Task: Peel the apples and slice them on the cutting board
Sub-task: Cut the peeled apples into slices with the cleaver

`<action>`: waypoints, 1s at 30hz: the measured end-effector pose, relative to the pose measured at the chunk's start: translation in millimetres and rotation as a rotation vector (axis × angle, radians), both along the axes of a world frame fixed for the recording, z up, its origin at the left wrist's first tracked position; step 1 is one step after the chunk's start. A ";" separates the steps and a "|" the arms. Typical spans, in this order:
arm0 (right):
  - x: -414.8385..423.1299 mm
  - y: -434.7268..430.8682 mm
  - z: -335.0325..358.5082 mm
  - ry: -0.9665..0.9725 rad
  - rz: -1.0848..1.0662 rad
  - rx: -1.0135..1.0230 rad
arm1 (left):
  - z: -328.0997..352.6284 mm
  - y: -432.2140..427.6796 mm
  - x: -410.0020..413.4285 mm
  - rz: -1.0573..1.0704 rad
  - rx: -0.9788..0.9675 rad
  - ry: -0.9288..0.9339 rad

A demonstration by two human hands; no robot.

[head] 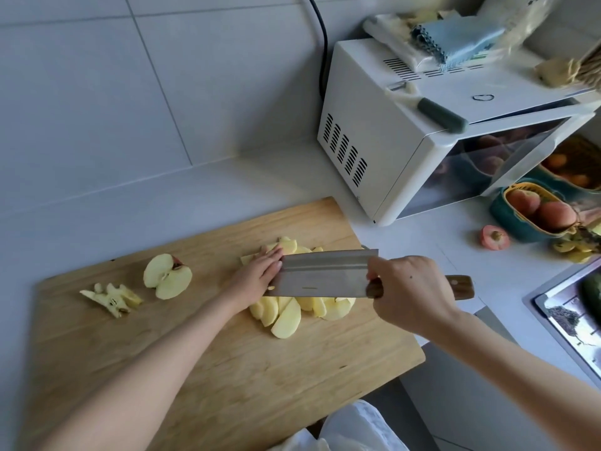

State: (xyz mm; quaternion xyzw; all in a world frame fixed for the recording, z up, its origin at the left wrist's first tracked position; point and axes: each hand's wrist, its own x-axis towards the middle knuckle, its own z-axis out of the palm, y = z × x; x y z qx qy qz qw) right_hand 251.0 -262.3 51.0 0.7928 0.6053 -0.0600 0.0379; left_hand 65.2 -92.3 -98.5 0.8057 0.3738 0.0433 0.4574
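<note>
Soft even daylight, faint shadows; wide-angle bend at edges, top-right blurred w/ motion

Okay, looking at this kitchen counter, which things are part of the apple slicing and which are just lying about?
Part of the job: cutting board, cleaver gripped by the right hand, apple slices the left hand rests on, apple half, core scraps.

Lying about: microwave, blue cloth on it, fruit basket, loose red fruit beside it, sink.
</note>
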 end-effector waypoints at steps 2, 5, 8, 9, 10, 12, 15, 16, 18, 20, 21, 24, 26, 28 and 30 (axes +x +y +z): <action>7.2 0.7 9.1 -0.039 -0.026 0.003 | -1.8 0.5 -2.9 0.038 -0.027 -0.036; 15.8 2.3 15.8 -0.097 -0.059 0.042 | -1.5 -2.0 -7.9 0.115 -0.060 -0.092; 21.1 6.9 11.4 0.001 -0.171 0.135 | 7.1 -1.1 -17.7 0.332 -0.115 -0.202; 20.4 10.0 8.1 0.067 -0.203 0.150 | 11.8 0.3 -23.4 0.386 -0.060 -0.209; 17.7 14.9 3.4 0.146 -0.227 0.155 | 15.2 3.5 -33.0 0.441 0.047 -0.180; 7.5 24.1 -5.3 0.355 -0.296 0.130 | 20.7 12.7 -52.3 0.577 0.315 -0.065; -16.0 36.7 -21.7 0.728 -0.397 0.088 | 25.5 38.6 -87.9 0.708 0.487 0.248; -25.0 40.7 -25.6 0.834 -0.422 0.082 | 25.5 49.1 -100.7 0.690 0.444 0.388; -42.5 49.8 -31.7 0.980 -0.435 0.058 | 23.8 68.5 -123.1 0.595 0.303 0.550; -55.6 54.6 -33.3 1.086 -0.453 0.039 | 25.3 75.4 -130.6 0.521 0.143 0.533; -61.5 57.1 -33.8 1.131 -0.462 0.031 | 27.6 75.6 -131.7 0.505 0.112 0.507; -73.6 63.5 -34.7 1.211 -0.475 -0.001 | 31.3 69.8 -126.1 0.507 0.050 0.402; -77.3 65.7 -36.2 1.232 -0.474 -0.013 | 34.5 60.7 -118.2 0.504 0.012 0.390; -79.7 64.6 -36.4 1.252 -0.464 -0.020 | 34.7 53.1 -112.8 0.514 -0.001 0.394; -83.0 62.4 -35.4 1.284 -0.440 -0.021 | 37.6 44.4 -109.8 0.630 -0.131 0.276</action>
